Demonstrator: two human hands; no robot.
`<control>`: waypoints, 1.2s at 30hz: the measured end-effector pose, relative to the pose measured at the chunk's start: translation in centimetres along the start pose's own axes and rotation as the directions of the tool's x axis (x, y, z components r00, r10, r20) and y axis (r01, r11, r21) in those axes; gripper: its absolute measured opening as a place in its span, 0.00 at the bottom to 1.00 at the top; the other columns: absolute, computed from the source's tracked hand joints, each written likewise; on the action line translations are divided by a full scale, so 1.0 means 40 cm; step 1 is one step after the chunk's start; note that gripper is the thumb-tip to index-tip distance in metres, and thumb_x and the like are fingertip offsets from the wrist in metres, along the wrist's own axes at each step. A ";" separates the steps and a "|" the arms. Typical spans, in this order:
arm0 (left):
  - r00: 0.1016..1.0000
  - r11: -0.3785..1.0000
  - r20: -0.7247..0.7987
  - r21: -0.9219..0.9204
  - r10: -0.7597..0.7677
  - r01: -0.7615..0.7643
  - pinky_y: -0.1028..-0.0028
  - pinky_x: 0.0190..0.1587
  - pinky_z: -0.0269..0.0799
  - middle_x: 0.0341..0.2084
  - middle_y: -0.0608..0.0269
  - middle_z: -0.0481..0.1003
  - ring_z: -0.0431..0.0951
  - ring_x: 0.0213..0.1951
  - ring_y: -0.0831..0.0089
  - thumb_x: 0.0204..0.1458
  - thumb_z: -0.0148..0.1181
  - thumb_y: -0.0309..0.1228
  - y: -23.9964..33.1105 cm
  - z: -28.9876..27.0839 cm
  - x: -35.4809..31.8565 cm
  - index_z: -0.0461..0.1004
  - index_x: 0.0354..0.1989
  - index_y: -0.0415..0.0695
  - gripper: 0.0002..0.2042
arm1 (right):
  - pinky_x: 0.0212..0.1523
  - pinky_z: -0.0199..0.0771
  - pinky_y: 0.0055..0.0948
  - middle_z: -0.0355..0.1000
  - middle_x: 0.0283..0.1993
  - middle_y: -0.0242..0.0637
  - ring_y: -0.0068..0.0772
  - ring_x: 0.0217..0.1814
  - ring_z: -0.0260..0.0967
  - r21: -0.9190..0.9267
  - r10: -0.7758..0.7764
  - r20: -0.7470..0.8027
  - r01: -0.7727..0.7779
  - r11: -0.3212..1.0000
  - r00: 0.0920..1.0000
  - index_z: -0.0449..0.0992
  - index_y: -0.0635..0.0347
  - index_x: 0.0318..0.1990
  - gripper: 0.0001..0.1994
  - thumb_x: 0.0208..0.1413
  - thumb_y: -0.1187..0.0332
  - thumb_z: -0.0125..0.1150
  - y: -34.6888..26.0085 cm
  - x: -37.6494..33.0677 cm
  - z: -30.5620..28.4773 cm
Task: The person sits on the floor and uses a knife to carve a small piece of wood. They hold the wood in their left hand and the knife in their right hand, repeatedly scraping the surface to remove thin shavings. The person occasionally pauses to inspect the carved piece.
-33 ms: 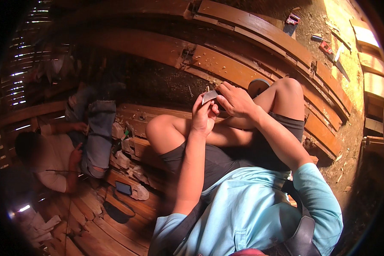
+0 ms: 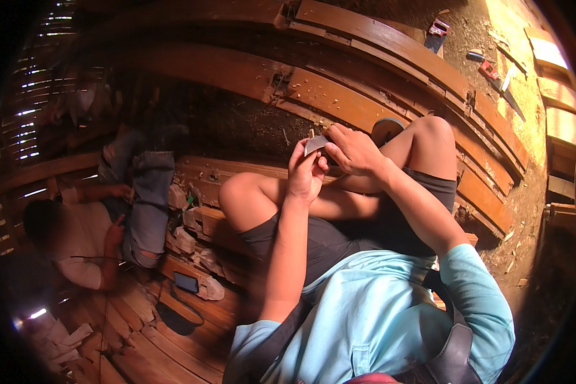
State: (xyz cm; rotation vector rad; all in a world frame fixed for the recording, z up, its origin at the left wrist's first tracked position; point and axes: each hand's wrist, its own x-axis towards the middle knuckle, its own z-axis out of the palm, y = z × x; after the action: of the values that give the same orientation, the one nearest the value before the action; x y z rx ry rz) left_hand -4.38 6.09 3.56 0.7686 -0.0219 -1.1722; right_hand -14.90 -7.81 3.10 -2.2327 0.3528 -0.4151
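Above my crossed legs, both hands are close together. My right hand (image 2: 354, 151) is closed round the handle end of a knife (image 2: 315, 145), whose broad grey blade points left toward my other hand. The handle itself is hidden by my fingers. My left hand (image 2: 306, 174) is closed just under the blade, with thumb and fingers bent up around it. A small pale tip, perhaps wood (image 2: 312, 134), sticks up behind the blade; what my left fingers hold is mostly hidden.
Long brown planks (image 2: 339, 99) with wood chips lie ahead. Saws with red handles (image 2: 489, 70) (image 2: 439, 28) rest at the far right. On the left sits another person in jeans (image 2: 148, 205), near a phone (image 2: 186, 282) and a dark cap-like item (image 2: 178, 318).
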 end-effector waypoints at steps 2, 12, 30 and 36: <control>0.999 0.997 -0.015 0.059 0.043 -0.042 0.81 0.32 0.70 0.35 0.68 0.71 0.71 0.32 0.81 0.58 0.51 0.22 0.000 0.018 0.002 0.68 0.47 0.46 0.10 | 0.32 0.69 0.49 0.70 0.33 0.51 0.57 0.34 0.69 0.015 0.009 0.012 -0.009 1.000 1.000 0.65 0.59 0.42 0.18 0.61 0.52 0.42 0.007 0.001 0.000; 0.976 0.856 -0.086 0.500 0.202 -0.134 0.86 0.29 0.65 0.32 0.65 0.75 0.70 0.30 0.84 0.53 0.54 0.18 0.007 -0.008 0.042 0.71 0.49 0.37 0.14 | 0.26 0.66 0.52 0.68 0.19 0.51 0.59 0.25 0.68 -0.071 0.102 0.057 -0.098 0.993 0.993 0.64 0.59 0.37 0.21 0.58 0.47 0.45 0.030 0.021 0.004; 0.963 0.961 -0.226 0.263 0.146 -0.084 0.86 0.23 0.56 0.25 0.68 0.71 0.60 0.20 0.88 0.55 0.53 0.21 -0.014 0.084 0.111 0.73 0.42 0.35 0.08 | 0.21 0.68 0.41 0.68 0.22 0.41 0.47 0.23 0.70 -0.277 0.095 -0.146 -0.133 0.952 0.985 0.64 0.57 0.31 0.22 0.56 0.45 0.49 0.155 0.093 0.008; 0.974 0.978 -0.216 0.207 0.069 -0.023 0.86 0.22 0.56 0.24 0.70 0.69 0.59 0.19 0.88 0.57 0.52 0.23 -0.002 0.085 0.105 0.73 0.38 0.38 0.05 | 0.22 0.69 0.44 0.69 0.23 0.43 0.50 0.25 0.71 -0.252 0.157 -0.051 -0.164 0.954 0.986 0.65 0.58 0.33 0.22 0.56 0.45 0.48 0.135 0.093 -0.007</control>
State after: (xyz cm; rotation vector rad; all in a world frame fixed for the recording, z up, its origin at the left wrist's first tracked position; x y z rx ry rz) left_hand -4.04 0.78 4.52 1.0721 0.0269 -1.0439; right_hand -12.27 -12.79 -0.24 -2.4258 0.6307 -0.3318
